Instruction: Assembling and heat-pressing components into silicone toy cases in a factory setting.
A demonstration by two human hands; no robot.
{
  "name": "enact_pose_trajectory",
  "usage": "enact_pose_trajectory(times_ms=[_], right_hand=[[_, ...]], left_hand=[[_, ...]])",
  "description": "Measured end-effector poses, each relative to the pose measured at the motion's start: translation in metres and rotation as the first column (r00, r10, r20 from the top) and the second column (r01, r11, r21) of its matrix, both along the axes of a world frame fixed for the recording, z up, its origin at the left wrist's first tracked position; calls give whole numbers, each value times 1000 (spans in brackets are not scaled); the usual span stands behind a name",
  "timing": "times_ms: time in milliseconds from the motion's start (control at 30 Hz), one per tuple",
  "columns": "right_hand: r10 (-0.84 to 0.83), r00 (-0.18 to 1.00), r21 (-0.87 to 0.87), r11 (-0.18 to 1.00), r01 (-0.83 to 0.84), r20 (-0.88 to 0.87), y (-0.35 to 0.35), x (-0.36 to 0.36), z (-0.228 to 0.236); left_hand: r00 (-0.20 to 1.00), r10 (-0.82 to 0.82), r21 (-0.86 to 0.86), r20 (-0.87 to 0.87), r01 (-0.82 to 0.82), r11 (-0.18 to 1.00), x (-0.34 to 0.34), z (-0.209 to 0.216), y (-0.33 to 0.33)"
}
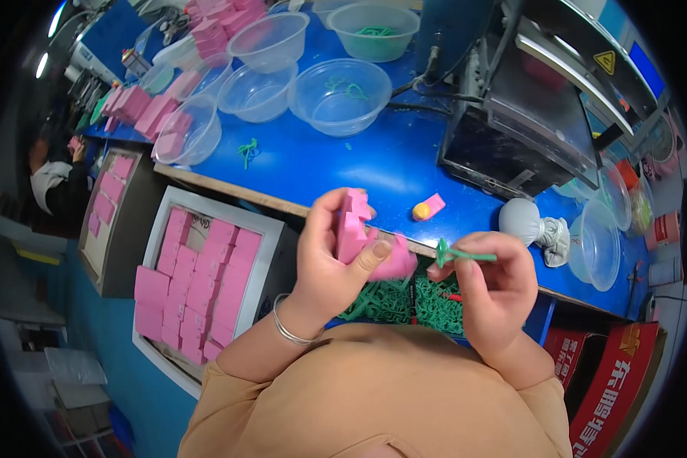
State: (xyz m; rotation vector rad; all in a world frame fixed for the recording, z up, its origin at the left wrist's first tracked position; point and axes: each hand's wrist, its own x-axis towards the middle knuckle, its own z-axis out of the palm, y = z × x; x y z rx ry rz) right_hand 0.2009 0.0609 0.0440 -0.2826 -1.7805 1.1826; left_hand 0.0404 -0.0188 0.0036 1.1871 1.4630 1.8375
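My left hand (320,263) grips a pink block (349,229) with stepped, notched edges, thumb across its near side. It may be one folded block or two parts; I cannot tell. To its right, my right hand (500,286) pinches a small green piece (466,254) with a thin stem and a wider head turned toward the block. Block and green piece are apart. Below both hands, many tangled green pieces (439,305) fill a blue drawer, partly hidden by my body and hands. On the table just beyond lies a small pink block with a yellow knob (427,208).
Clear plastic bowls (340,99) stand at the back, some holding green pieces. Pink blocks fill a white-framed crate (164,214) at left. A black machine (504,145) stands back right, near a white cloth-wrapped bundle (520,221). A red carton (618,382) sits lower right. Someone works far left.
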Motion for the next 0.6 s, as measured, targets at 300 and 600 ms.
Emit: enact_pose_trajectory(times_ms=[300, 600], right_hand=[[203, 948, -697, 642, -319, -247, 4, 5, -3], [-84, 988, 291, 956, 43, 131, 9, -5, -4]], left_hand=[[697, 239, 76, -676, -257, 963, -14, -5, 25], [815, -346, 109, 464, 335, 936, 23, 24, 4]])
